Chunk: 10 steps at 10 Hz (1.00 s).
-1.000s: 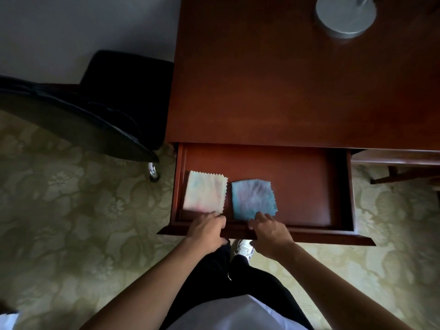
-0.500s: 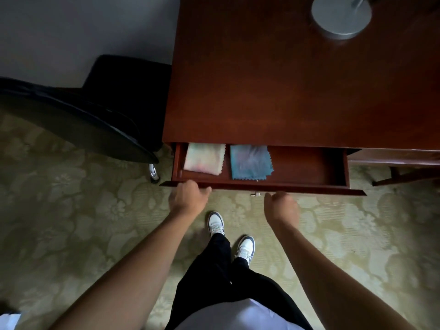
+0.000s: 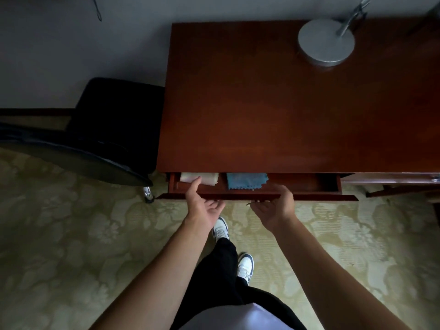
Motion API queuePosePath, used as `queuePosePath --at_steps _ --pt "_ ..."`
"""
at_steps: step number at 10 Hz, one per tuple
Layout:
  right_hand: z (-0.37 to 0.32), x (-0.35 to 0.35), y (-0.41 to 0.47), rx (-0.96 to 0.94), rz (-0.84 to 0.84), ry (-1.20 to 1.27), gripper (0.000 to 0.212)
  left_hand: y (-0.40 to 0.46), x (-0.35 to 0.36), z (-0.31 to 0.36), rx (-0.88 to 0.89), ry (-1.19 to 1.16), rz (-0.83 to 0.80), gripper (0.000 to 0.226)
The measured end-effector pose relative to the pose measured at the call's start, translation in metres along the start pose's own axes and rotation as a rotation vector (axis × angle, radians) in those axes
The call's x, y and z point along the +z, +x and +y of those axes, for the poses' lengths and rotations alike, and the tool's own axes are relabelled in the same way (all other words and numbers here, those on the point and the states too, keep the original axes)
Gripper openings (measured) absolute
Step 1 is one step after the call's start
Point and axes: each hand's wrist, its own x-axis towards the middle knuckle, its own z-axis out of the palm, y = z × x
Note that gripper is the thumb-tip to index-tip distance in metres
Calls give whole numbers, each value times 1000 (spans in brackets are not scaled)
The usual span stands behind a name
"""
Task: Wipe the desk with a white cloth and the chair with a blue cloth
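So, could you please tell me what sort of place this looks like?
Probably a hotel room or bedroom study corner: a reddish-brown wooden desk with an open drawer, a black office chair, and green floral-patterned carpet.

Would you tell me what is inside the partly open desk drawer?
A white cloth at the left and a blue cloth beside it; the desk top covers their far parts and the drawer's back.

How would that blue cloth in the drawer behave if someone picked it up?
The blue cloth would probably droop: it lies flat and thin on the drawer floor. It is likely very light, being a single small sheet. Its zigzag-cut edge suggests soft fabric, unlikely to slip from the fingers.
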Motion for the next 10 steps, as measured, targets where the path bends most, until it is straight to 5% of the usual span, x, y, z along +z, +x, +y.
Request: queuePosePath --at_steps 1,3,5,7,8,10 --pt "-17 16 9 19 1 89 74 10 19 20 -46 -38 -26 112" --pt "-52 63 25 -5 66 -21 17 28 69 43 -60 -28 14 92" --pt "-59 78 38 -20 210 -286 24 31 82 43 -82 100 62 54" --pt "-58 52 23 30 157 -719 22 18 83 37 -144 560 72 24" --pt "-67 39 12 -52 121 -774 22 6 85 26 -81 830 42 17" --pt "-116 33 -13 -318 -21 -694 22 -27 161 -17 366 1087 -90 26"
